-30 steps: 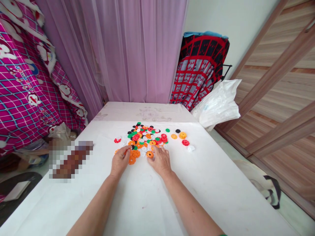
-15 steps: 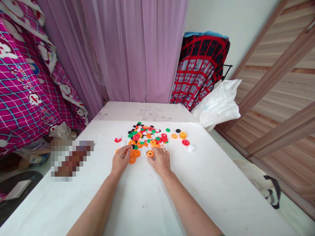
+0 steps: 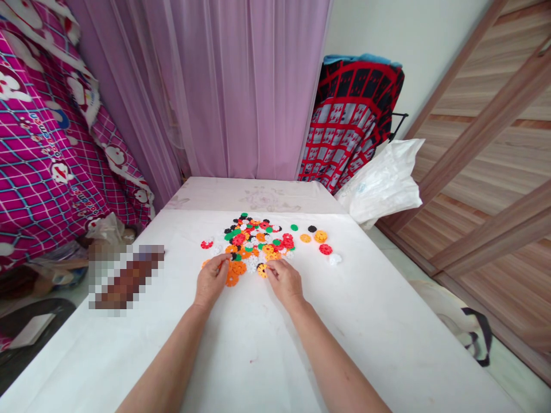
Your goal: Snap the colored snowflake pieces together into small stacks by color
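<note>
My right hand (image 3: 286, 282) pinches a yellow notched plastic disc (image 3: 262, 271) between thumb and fingertips, at the near edge of a pile of similar discs. A dark piece shows behind this disc. To the left, my left hand (image 3: 212, 280) is closed, thumb against fingers, beside several orange discs (image 3: 232, 279). A black piece (image 3: 233, 256) shows at its fingertips; whether it is held or lies behind them I cannot tell. Beyond both hands spreads the mixed pile, with a red disc (image 3: 238, 240) and a green disc (image 3: 233, 234) among white, black and orange ones.
Right of the pile lie a loose yellow disc (image 3: 321, 236), a red disc (image 3: 325, 249), a black disc (image 3: 312, 229) and a white piece (image 3: 335, 260). A red-and-white piece (image 3: 207, 244) sits at its left. A white plastic bag (image 3: 383, 186) hangs at the white table's (image 3: 258, 344) right edge.
My right hand has shifted slightly, its fingers now pinching the yellow disc's right edge, and the disc has turned a little. My left hand stays nearly still.
</note>
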A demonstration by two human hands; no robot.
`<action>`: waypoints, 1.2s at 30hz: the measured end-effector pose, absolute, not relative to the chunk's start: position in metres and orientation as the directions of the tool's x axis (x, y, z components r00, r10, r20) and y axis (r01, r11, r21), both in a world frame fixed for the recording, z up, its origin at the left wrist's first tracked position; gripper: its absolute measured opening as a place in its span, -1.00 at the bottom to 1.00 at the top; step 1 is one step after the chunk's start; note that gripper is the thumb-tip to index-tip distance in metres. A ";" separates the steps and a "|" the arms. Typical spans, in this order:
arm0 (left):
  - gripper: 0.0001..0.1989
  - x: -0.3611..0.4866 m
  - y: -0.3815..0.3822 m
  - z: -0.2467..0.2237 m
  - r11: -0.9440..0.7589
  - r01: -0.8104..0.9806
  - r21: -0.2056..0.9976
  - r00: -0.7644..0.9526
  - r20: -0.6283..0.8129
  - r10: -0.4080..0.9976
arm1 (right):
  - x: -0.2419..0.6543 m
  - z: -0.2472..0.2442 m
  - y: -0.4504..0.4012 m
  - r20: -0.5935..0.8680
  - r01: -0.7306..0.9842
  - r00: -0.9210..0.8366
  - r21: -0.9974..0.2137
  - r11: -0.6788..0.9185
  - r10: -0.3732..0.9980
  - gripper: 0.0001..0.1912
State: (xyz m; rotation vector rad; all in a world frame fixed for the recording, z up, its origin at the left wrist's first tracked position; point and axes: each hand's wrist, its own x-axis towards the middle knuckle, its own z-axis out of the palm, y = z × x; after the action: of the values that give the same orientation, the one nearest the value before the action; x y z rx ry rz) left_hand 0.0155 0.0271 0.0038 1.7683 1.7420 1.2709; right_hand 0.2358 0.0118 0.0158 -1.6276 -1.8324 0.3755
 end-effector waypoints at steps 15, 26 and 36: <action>-0.66 0.014 0.028 0.001 -0.181 0.592 0.786 -0.160 0.334 0.929 | 0.316 0.019 0.012 0.152 0.854 0.378 -0.438 -0.280 0.913 -0.68; -0.66 0.014 0.028 0.002 -0.187 0.591 0.784 -0.150 0.335 0.930 | 0.308 0.038 0.023 0.022 0.934 0.256 -0.262 -0.241 0.966 -0.71; -0.66 0.014 0.028 0.003 -0.196 0.583 0.789 -0.134 0.331 0.934 | 0.305 0.027 0.022 0.098 0.937 0.290 -0.230 -0.262 0.952 -0.68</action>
State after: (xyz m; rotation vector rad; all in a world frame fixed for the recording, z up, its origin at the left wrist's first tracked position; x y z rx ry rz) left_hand 0.0144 0.0277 0.0027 1.7619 1.6913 1.2630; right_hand 0.3055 0.0216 0.0273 -2.3168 -1.7367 0.0875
